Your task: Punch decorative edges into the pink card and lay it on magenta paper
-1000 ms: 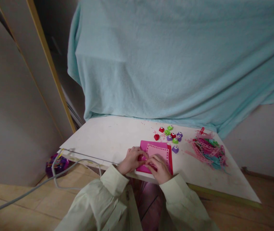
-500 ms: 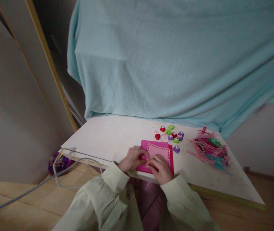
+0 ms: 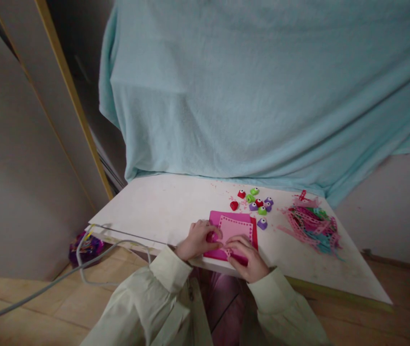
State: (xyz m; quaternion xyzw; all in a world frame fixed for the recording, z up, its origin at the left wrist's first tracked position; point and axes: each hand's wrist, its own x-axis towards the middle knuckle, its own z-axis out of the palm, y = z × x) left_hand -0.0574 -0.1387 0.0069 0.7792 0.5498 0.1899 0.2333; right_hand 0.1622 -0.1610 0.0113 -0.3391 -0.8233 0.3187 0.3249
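On the white table lies a stack of foam-like sheets: a magenta sheet (image 3: 215,217) over a red one (image 3: 254,230). Over these is a light pink sheet (image 3: 235,229) with a row of punched shapes along its edges. My left hand (image 3: 199,239) is at the lower left corner of the light pink sheet, fingers curled and pinching there. My right hand (image 3: 246,257) has its thumb and fingers closed on a small pink punched strip (image 3: 228,252) at the sheet's near edge. Fingers hide part of that edge.
Several small red, green and purple punches (image 3: 261,210) sit behind the sheets among pink scraps. A tangled pile of colourful punched strips (image 3: 315,226) lies at right. A blue blanket (image 3: 226,96) hangs behind the table (image 3: 162,206). A grey cable (image 3: 46,290) runs at left.
My right hand has moved slightly right and toward me, and the small pink punched strip now shows between its fingers. My left hand stays nearly in place.
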